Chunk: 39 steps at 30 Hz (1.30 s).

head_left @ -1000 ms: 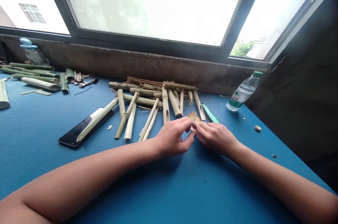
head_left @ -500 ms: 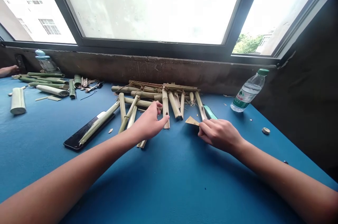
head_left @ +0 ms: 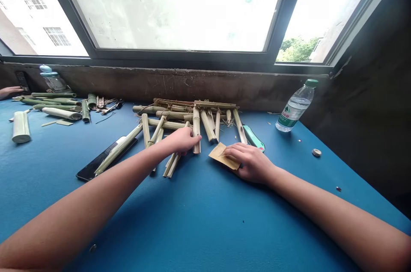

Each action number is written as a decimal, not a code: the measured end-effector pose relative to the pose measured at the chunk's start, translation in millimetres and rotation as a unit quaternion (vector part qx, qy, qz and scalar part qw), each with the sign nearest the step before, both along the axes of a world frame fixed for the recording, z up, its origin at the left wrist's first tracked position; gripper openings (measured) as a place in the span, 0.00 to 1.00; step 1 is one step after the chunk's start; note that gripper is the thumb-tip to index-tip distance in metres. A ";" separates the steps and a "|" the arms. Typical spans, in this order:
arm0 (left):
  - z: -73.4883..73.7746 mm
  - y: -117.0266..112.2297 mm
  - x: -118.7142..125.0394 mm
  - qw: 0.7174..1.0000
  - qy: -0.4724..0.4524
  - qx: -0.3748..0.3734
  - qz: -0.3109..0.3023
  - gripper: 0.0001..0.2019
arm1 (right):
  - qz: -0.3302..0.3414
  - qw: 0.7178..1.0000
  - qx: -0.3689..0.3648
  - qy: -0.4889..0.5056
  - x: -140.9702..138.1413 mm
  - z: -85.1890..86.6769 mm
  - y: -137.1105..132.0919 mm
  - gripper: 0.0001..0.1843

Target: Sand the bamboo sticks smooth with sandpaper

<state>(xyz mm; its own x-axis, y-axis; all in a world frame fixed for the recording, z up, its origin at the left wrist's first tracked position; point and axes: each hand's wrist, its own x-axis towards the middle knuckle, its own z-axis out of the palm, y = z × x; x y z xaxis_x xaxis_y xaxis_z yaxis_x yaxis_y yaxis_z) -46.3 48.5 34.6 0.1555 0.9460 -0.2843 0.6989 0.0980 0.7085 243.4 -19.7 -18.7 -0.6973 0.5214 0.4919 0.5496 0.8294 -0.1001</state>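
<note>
Landmark: bamboo assembly (head_left: 171, 125), lashed pieces on the blue table (head_left: 205, 229); all places relative to it.

Nearest: small shiny disc (head_left: 93, 248), well in front of the assembly, to its left, beside the left forearm.

Brown sheet (head_left: 221, 156): directly in front of the assembly's right half, apart from it. Right hand (head_left: 252, 161): fingers laid over the sheet's upper face, in contact; thumb hidden, so cannot tell whether the sheet is pinched.

Phone (head_left: 96, 161): front left of the assembly, one split piece lying across it.

Left hand (head_left: 182, 140): at the assembly's front middle, over the split legs, fingers curled, thumb extended toward an upright-looking split piece (head_left: 197, 124). Fingertips hidden; cannot tell whether it holds anything.

Teal case (head_left: 253, 138): just beside the assembly's right end. Bamboo ring (head_left: 316, 152): well to its right. Water bottle (head_left: 297, 105), green cap: right of the assembly, well apart.

Farther: green bamboo pieces (head_left: 61, 103), left of the assembly; beyond them, blue-topped bottle (head_left: 53, 79) and another person's hand (head_left: 11, 91). Window (head_left: 180, 7) behind the assembly.
</note>
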 end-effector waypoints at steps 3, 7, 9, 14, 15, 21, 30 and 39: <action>5.0 -7.5 -1.7 0.993 -0.113 -0.039 0.010 0.17 | 0.003 0.999 -0.019 0.028 1.7 -2.1 2.7 0.20; 5.5 -21.7 8.8 0.949 -0.302 -0.084 0.019 0.12 | -0.009 0.997 -0.027 0.073 2.5 -2.9 2.5 0.24; 0.4 -26.4 18.6 0.924 -0.368 -0.097 0.037 0.10 | -0.002 0.996 -0.025 0.083 3.3 -1.9 1.8 0.26; -19.3 -31.4 38.6 0.877 -0.462 -0.082 0.108 0.11 | 0.022 0.996 -0.011 0.080 7.6 -0.9 -0.3 0.31; -22.9 -32.8 40.2 0.869 -0.475 -0.069 0.118 0.10 | 0.021 0.996 -0.009 0.081 8.7 -1.4 -0.6 0.32; -35.0 -51.6 42.2 0.836 -0.534 -0.038 0.121 0.12 | 0.029 0.996 0.014 0.084 8.1 3.3 10.8 0.32; -45.9 -64.1 43.5 0.808 -0.576 -0.069 0.102 0.11 | -0.033 0.990 0.020 0.137 -53.7 35.3 81.8 0.28; -48.3 -62.5 42.8 0.827 -0.556 -0.060 0.063 0.28 | -0.005 0.996 0.087 -0.016 -73.2 21.1 108.7 0.35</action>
